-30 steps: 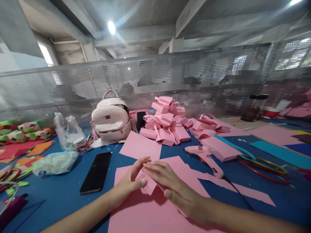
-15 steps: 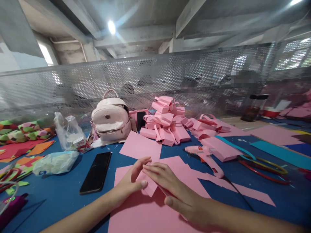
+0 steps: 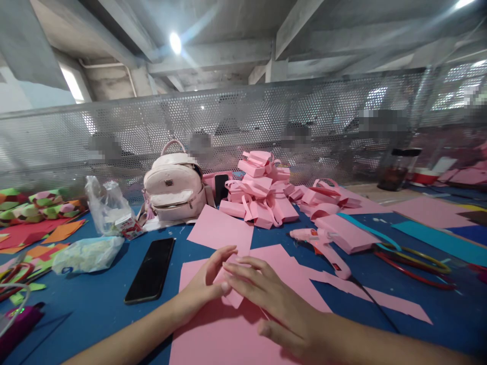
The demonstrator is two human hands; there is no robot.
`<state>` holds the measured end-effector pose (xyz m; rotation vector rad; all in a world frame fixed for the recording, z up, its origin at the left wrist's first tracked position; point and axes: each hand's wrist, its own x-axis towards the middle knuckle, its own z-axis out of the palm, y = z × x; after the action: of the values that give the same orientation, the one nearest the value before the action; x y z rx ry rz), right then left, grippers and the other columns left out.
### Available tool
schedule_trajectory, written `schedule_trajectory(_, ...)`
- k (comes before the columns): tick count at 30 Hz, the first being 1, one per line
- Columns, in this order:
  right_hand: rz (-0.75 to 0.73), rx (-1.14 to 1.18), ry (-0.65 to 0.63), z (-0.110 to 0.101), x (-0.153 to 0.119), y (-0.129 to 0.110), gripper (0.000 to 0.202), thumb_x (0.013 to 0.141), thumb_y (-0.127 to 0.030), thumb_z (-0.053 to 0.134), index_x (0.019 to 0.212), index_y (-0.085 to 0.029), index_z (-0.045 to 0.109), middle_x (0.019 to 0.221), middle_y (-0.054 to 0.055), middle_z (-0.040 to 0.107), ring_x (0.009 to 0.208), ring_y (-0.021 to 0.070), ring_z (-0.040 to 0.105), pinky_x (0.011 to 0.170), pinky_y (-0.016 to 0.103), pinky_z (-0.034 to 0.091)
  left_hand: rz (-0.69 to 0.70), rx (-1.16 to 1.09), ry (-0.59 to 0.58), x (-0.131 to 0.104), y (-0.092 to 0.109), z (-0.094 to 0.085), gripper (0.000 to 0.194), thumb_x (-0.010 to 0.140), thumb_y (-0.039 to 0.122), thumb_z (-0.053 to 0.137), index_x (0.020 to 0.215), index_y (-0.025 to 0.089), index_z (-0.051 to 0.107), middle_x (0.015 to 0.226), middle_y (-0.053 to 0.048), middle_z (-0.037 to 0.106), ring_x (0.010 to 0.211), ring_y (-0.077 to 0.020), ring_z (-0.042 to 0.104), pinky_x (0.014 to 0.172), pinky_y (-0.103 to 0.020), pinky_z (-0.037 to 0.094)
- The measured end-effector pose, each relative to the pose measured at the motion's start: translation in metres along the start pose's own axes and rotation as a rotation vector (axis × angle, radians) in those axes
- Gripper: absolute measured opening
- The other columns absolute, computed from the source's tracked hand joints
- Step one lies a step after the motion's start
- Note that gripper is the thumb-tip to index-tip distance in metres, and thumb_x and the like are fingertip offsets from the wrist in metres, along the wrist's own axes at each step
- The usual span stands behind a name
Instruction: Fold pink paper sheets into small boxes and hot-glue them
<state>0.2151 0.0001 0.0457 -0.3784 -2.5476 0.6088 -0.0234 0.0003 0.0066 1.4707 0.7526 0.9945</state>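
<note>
Thumb and curled fingers of my left hand [image 3: 200,294] grip a small folded piece of pink paper [image 3: 234,299]. My right hand [image 3: 281,306] rests over the same piece from the right, fingers long and slightly spread, thumb apart; its palm hides part of the paper. Both hands are above large pink paper sheets [image 3: 216,342] on the blue table [image 3: 99,314]. Right of them lies a pink hot glue gun [image 3: 323,248], with a torn-edged pink strip [image 3: 380,299] near it.
Behind the sheets rises a pile of small pink paper bags [image 3: 262,190]. A backpack [image 3: 173,187] stands by the perforated metal screen [image 3: 243,111]. A phone [image 3: 150,271] and plastic bag [image 3: 87,255] lie left; scissors [image 3: 418,268] lie right.
My right hand's fingers have spread and lifted a little from the folded paper. My left hand keeps the same grip and place.
</note>
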Motion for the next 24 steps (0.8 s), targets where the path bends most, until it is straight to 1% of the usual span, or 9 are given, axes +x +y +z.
schedule_trajectory(3, -0.016, -0.024, -0.009, 0.0, 0.0003, 0.0006, 0.064, 0.104, -0.06, 0.034, 0.16, -0.03, 0.026, 0.163, 0.004, 0.037, 0.15, 0.024, 0.028, 0.125, 0.047, 0.018, 0.002, -0.007, -0.002, 0.0002, 0.0005, 0.0002, 0.083, 0.078, 0.066, 0.075, 0.147, 0.029, 0.047, 0.158, -0.01, 0.041, 0.148, -0.0392, 0.029, 0.121, -0.054, 0.021)
schedule_trajectory(10, -0.012, -0.047, -0.015, -0.0025, 0.002, -0.0029, 0.063, 0.104, -0.06, 0.033, 0.159, -0.029, 0.029, 0.161, 0.005, 0.04, 0.148, 0.0247, 0.033, 0.125, 0.047, 0.02, 0.002, -0.007, 0.007, 0.0, 0.0003, 0.0004, 0.082, 0.079, 0.065, 0.075, 0.147, 0.029, 0.048, 0.157, -0.01, 0.042, 0.147, -0.0396, 0.032, 0.121, -0.054, 0.021)
schedule_trajectory(16, -0.033, -0.069, -0.036, -0.003, 0.0025, -0.0041, 0.063, 0.104, -0.06, 0.035, 0.159, -0.029, 0.031, 0.16, 0.003, 0.041, 0.15, 0.0252, 0.029, 0.125, 0.045, 0.021, -0.017, 0.007, 0.034, -0.0004, -0.0004, 0.001, 0.072, 0.083, 0.054, 0.076, 0.145, 0.031, 0.049, 0.158, -0.007, 0.041, 0.148, -0.0352, 0.031, 0.122, -0.051, 0.024)
schedule_trajectory(21, -0.068, -0.092, -0.045, -0.0027, 0.0027, -0.0043, 0.063, 0.104, -0.059, 0.033, 0.16, -0.029, 0.029, 0.161, 0.005, 0.04, 0.148, 0.0251, 0.034, 0.125, 0.044, 0.021, -0.029, -0.015, 0.035, 0.0006, -0.0008, 0.0015, 0.07, 0.083, 0.048, 0.078, 0.145, 0.031, 0.049, 0.159, -0.007, 0.041, 0.148, -0.0349, 0.032, 0.122, -0.051, 0.024)
schedule_trajectory(24, -0.075, -0.096, -0.05, -0.0026, 0.0024, -0.004, 0.064, 0.104, -0.059, 0.034, 0.16, -0.029, 0.027, 0.161, 0.005, 0.04, 0.148, 0.0254, 0.034, 0.125, 0.045, 0.02, -0.021, -0.014, 0.039, 0.0011, -0.0023, 0.0017, 0.07, 0.083, 0.048, 0.078, 0.145, 0.031, 0.05, 0.158, -0.007, 0.042, 0.148, -0.0355, 0.033, 0.122, -0.052, 0.025)
